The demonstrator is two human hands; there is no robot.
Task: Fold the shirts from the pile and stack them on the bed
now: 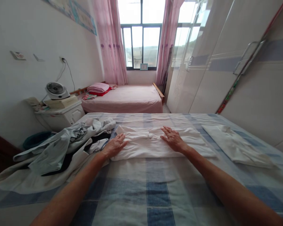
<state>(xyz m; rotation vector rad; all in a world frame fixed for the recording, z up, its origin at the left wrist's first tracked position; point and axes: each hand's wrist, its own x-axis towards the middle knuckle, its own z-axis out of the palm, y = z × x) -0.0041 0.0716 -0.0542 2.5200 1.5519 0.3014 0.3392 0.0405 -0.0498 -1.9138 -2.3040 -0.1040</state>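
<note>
A white garment (141, 147), folded into a long flat strip, lies across the blue and white checked bedspread (132, 194). Its exact kind does not show. My left hand (115, 146) rests palm down on its left end, fingers stretched out. Farther right, my right hand (173, 139) lies flat on the cloth with its fingers spread. Neither hand grips anything. Left of my left hand is a heap of loose grey, white and black clothes (54, 150). Another folded white garment (238, 146) lies on the bedspread at the right.
Beyond this bed stands a second bed with a pink sheet (134, 97) and folded pink bedding (98, 88). A small fan (58, 90) sits on a white cabinet (66, 116) at the left. White wardrobes (209, 62) line the right side. A dark green basin (36, 139) is at the left.
</note>
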